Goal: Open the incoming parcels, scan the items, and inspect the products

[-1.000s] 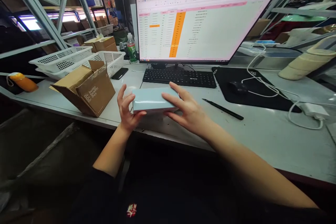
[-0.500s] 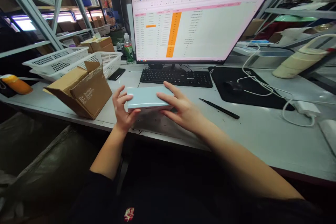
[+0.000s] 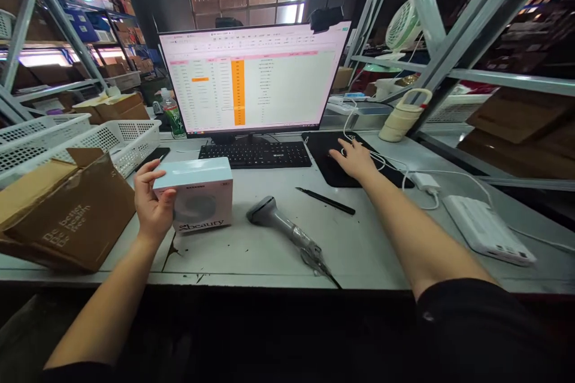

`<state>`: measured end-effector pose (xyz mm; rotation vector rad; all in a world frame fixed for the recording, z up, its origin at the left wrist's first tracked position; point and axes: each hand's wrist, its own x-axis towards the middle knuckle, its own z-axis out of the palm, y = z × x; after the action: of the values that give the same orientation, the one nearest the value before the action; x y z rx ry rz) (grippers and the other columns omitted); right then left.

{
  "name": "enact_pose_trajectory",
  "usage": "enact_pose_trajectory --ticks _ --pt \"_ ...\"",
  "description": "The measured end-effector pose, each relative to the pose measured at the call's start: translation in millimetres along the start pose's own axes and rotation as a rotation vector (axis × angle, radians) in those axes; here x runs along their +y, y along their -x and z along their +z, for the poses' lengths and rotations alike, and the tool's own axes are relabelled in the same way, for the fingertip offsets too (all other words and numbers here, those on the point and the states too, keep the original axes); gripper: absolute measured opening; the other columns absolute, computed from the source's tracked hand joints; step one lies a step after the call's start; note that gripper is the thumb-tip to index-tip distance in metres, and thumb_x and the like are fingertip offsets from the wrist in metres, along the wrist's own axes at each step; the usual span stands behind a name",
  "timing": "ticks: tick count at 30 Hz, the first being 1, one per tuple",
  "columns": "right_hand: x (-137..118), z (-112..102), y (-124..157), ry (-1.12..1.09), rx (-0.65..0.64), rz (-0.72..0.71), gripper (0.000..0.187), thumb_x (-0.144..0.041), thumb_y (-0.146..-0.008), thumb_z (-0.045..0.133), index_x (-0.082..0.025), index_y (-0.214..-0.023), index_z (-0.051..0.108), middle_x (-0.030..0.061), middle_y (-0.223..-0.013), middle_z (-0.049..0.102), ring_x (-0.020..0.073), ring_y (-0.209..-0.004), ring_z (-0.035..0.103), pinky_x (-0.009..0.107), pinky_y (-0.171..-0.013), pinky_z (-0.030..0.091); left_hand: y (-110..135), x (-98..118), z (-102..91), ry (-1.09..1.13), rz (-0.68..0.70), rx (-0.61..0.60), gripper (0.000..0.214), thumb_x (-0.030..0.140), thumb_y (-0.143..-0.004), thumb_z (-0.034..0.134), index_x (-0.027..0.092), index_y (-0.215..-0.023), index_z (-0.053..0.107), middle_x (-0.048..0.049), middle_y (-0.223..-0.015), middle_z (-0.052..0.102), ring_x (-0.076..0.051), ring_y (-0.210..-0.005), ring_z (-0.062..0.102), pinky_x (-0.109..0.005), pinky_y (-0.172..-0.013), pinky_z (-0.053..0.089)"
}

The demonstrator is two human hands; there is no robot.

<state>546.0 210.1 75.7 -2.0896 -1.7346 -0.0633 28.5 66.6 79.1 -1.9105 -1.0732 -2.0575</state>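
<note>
My left hand (image 3: 155,200) grips the left end of a pale blue and pinkish-white retail box (image 3: 203,206), its fingers and thumb closed around the edge. The box stands upright near the desk front, its "Sbeauty" lettering facing me. Over on the black mouse pad (image 3: 326,170), my right hand (image 3: 354,158) rests on a computer mouse, which the palm and fingers mostly cover. Between my arms lies a grey handheld barcode scanner (image 3: 287,224) with its cable running to the desk edge. A black pen-like cutter (image 3: 326,200) lies beyond the scanner.
An open cardboard carton (image 3: 76,215) stands left of my left hand, with white baskets (image 3: 130,137) behind it. The keyboard (image 3: 256,154) and monitor (image 3: 256,87) are ahead. White cables, a white power bank (image 3: 487,227) and a cream tumbler (image 3: 404,116) are at right.
My right hand has let go of the box and moved right onto the mouse. My left hand alone holds the box, now turned upright. The view has shifted, showing the scanner.
</note>
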Motion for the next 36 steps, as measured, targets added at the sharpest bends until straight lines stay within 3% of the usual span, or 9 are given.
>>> enact_pose_trajectory --ticks 3,6,13,17,23,26,30,34,36 --pt "21.7 24.7 -8.0 0.011 -0.047 0.063 0.07 -0.056 -0.106 0.037 -0.013 -0.161 0.048 0.0267 -0.161 0.044 0.0416 -0.146 0.046 0.055 -0.116 0.041 -12.9 -24.0 7.4 -0.031 -0.043 0.027 0.058 0.075 -0.086 0.069 0.022 -0.108 0.061 -0.0147 -0.13 0.06 -0.03 -0.13 0.059 -0.049 -0.111 0.051" --pt "23.7 39.9 -2.1 0.031 -0.025 0.036 0.068 -0.054 -0.103 0.045 -0.014 -0.157 0.052 0.0253 -0.161 0.045 0.0427 -0.141 0.049 0.057 -0.113 0.043 -12.4 -44.6 10.4 -0.069 -0.079 0.052 0.064 0.079 -0.082 0.069 0.021 -0.107 0.06 -0.0158 -0.13 0.058 -0.032 -0.131 0.057 -0.05 -0.111 0.05" --pt "22.4 45.9 6.6 0.115 0.033 -0.028 0.062 -0.043 -0.101 0.048 -0.015 -0.156 0.053 0.0219 -0.16 0.046 0.0398 -0.138 0.046 0.054 -0.114 0.041 -1.3 -65.8 4.1 -0.076 -0.061 0.112 0.061 0.075 -0.082 0.071 0.02 -0.105 0.061 -0.0154 -0.125 0.059 -0.034 -0.13 0.057 -0.056 -0.116 0.044" --pt "18.5 44.4 3.2 0.156 0.016 -0.049 0.061 -0.046 -0.1 0.049 -0.019 -0.154 0.055 0.0196 -0.159 0.049 0.0393 -0.134 0.051 0.052 -0.107 0.048 1.2 -67.7 4.7 -0.035 -0.047 0.101 0.058 0.068 -0.081 0.077 0.022 -0.113 0.063 -0.0142 -0.129 0.059 -0.033 -0.131 0.056 -0.054 -0.12 0.042" --pt "10.1 44.4 -4.2 0.138 -0.005 -0.017 0.061 -0.037 -0.099 0.048 -0.007 -0.15 0.058 0.0349 -0.15 0.052 0.0466 -0.126 0.058 0.057 -0.095 0.05 8.1 -62.9 10.5 0.077 -0.203 0.109 0.091 0.074 -0.074 0.081 0.025 -0.143 0.049 -0.0149 -0.14 0.056 -0.032 -0.132 0.056 -0.047 -0.115 0.046" --pt "16.9 50.5 -13.4 0.103 -0.024 0.038 0.064 -0.038 -0.097 0.051 -0.007 -0.153 0.057 0.0362 -0.151 0.051 0.0485 -0.131 0.056 0.059 -0.095 0.048 10.4 -65.3 9.5 0.119 -0.236 0.097 0.09 0.071 -0.075 0.082 0.03 -0.147 0.047 -0.0141 -0.146 0.052 -0.032 -0.134 0.055 -0.045 -0.113 0.048" --pt "25.7 57.4 -15.9 0.067 0.016 0.082 0.065 -0.045 -0.096 0.051 -0.014 -0.153 0.06 0.0322 -0.157 0.047 0.0483 -0.135 0.052 0.061 -0.097 0.046 10.7 -61.6 5.0 0.094 -0.233 0.07 0.073 0.066 -0.082 0.08 0.034 -0.143 0.053 -0.0115 -0.15 0.047 -0.03 -0.132 0.055 -0.045 -0.112 0.05" --pt "23.1 54.3 -7.3 0.098 0.081 0.012 0.062 -0.04 -0.098 0.045 -0.007 -0.147 0.063 0.0368 -0.149 0.053 0.0481 -0.126 0.055 0.06 -0.094 0.046 6.5 -53.6 1.7 0.0 -0.156 0.069 0.053 0.065 -0.084 0.078 0.028 -0.12 0.067 -0.0113 -0.141 0.051 -0.031 -0.135 0.052 -0.046 -0.111 0.05" --pt "21.1 53.0 -4.3 0.114 0.081 -0.027 0.061 -0.039 -0.1 0.043 -0.004 -0.146 0.062 0.0349 -0.146 0.056 0.0454 -0.123 0.056 0.055 -0.095 0.047 4.8 -52.1 0.0 -0.034 -0.129 0.076 0.049 0.064 -0.084 0.079 0.026 -0.114 0.068 -0.0107 -0.137 0.053 -0.03 -0.136 0.051 -0.045 -0.111 0.05"
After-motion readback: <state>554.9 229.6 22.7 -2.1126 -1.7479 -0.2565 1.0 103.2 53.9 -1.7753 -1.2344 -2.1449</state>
